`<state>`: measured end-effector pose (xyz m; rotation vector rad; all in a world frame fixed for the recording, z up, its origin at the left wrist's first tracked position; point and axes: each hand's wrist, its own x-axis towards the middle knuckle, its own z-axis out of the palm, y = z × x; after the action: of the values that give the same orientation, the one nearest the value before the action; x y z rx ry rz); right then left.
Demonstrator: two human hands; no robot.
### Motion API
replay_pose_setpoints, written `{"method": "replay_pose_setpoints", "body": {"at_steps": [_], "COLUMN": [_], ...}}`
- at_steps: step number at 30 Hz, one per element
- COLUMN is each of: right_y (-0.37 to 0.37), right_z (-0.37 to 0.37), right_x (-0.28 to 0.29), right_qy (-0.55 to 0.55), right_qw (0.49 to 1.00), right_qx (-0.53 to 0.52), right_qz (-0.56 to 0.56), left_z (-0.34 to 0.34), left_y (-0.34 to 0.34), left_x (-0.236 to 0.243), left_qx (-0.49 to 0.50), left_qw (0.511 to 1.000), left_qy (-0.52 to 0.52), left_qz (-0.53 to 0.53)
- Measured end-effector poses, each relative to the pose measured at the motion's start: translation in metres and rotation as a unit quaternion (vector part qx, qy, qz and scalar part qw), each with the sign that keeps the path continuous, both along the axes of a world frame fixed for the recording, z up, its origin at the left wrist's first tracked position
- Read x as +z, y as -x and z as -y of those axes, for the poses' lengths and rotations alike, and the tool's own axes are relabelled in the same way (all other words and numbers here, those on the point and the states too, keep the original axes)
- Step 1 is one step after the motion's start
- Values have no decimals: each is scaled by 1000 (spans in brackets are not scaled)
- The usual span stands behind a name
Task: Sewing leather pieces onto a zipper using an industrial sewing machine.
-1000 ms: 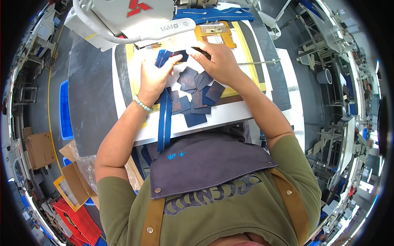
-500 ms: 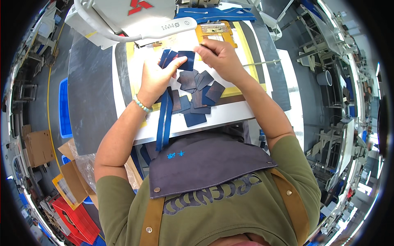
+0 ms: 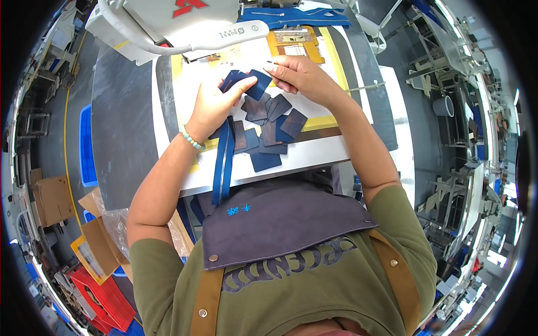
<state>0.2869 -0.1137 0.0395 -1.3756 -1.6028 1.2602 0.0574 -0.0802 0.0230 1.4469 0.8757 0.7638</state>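
Note:
My left hand (image 3: 216,103) pinches several dark blue square patches, fanned out between thumb and fingers above the white work surface (image 3: 314,152). The outermost patch (image 3: 259,85) is tilted, its right corner near my right hand (image 3: 300,78). That hand is closed, with a small dark tip showing at its fingertips; what it belongs to is hidden. Below both hands lies a loose pile of dark blue and brownish patches (image 3: 272,133), overlapping one another. A blue zipper tape (image 3: 224,162) hangs over the table's front edge, just below my left hand.
A white machine head (image 3: 179,22) with a pale arm (image 3: 230,36) stands at the far left. Behind my right hand is a yellow clamp frame (image 3: 314,50), with more blue zippers (image 3: 291,18) beyond. A thin metal rod (image 3: 367,87) lies right. A blue bin (image 3: 87,145) stands left.
The outermost patch has turned and tilted in my left hand. My right hand has rotated a little, and its dark tip now points out past the fingers. The pile stays as it was.

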Motion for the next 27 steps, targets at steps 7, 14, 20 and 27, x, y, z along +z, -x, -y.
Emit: {"method": "replay_pose_setpoints", "body": {"at_steps": [7,14,20,27], "right_y": [9,7,13,12], "right_z": [7,5,9,7], "right_x": [10,4,9,7], "right_qy": [75,43,117,73], "right_qw": [995,998,988,992], "right_qx": [-11,39,-52,32], "right_qz": [-59,-16,-89,-95], "left_z": [-2,-1,-5,1], "left_y": [1,1,3,1], "left_x": [-8,-9,-13,-4], "left_qx": [7,-11,-2,-3], "left_qw": [1000,1000,999,1000], "left_qy": [4,-9,-38,-29], "left_qz": [12,-7,-19,-3]}}
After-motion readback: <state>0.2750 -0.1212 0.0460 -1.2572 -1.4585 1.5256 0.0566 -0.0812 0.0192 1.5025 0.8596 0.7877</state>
